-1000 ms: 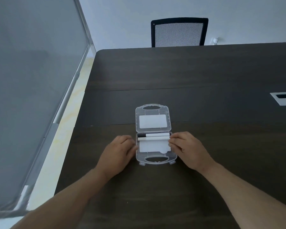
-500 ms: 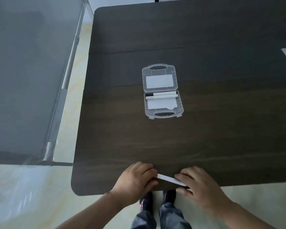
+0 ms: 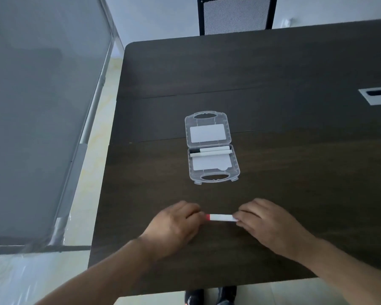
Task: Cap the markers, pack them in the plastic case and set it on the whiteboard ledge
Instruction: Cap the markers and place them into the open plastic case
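Red marker (image 3: 220,217) was pinched at both ends by my hands; two markers (image 3: 210,151) lay packed, case (image 3: 235,170) unclosed.

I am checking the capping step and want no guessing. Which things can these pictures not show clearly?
All from the head view:
- Red marker: both ends sit inside the left hand and right hand, so whether the cap is on cannot be told.
- Markers in the plastic case: too small to judge their caps.
- Whiteboard ledge: not identifiable.
- Chair: cut off by the top edge.
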Demonstrator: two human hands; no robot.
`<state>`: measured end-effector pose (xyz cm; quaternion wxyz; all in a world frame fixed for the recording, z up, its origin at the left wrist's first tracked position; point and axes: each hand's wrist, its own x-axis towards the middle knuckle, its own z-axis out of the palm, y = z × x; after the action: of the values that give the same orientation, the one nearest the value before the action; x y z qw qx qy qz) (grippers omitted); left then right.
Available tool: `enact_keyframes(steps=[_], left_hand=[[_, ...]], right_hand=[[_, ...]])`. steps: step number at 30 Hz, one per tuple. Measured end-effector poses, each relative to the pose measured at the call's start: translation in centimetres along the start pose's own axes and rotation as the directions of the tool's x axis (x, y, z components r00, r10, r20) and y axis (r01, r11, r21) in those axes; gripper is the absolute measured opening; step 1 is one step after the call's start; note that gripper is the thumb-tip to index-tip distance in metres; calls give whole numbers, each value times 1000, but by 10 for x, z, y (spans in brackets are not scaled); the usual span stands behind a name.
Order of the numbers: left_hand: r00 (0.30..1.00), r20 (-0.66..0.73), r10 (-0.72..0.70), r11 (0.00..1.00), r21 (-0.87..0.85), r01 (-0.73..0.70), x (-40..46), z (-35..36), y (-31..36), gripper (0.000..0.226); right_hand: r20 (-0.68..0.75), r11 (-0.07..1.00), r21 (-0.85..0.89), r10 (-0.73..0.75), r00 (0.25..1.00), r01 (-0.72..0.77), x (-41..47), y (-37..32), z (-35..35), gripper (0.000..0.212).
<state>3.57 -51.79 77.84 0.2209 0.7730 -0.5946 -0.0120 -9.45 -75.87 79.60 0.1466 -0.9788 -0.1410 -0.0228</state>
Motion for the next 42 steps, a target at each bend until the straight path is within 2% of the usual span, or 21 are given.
enact_keyframes(steps=[6, 12, 20, 29, 36, 42], left_hand=[[998, -16, -64, 988, 137, 66, 75, -22, -59, 17], [980, -49, -193, 966, 168, 198, 110, -12, -92, 17], [963, -1, -268, 945, 196, 263, 113, 13, -107, 16], [962, 42, -271, 946, 195, 259, 107, 23, -112, 12], [966, 32, -255, 953, 179, 245, 105, 25, -112, 5], [968, 20, -249, 955, 168, 243, 105, 26, -111, 8]], right_hand=[[-65, 998, -41, -48, 997, 45, 79, 61, -33, 15], [-81, 996, 35, 89, 993, -86, 126, 97, -18, 16], [-41, 990, 51, 135, 990, -133, 141, 116, 9, 15], [-32, 993, 50, 112, 993, -110, 139, 113, 23, 12], [-101, 988, 61, 150, 984, -144, 133, 117, 30, 8], [-104, 985, 63, 169, 980, -163, 121, 117, 32, 21]])
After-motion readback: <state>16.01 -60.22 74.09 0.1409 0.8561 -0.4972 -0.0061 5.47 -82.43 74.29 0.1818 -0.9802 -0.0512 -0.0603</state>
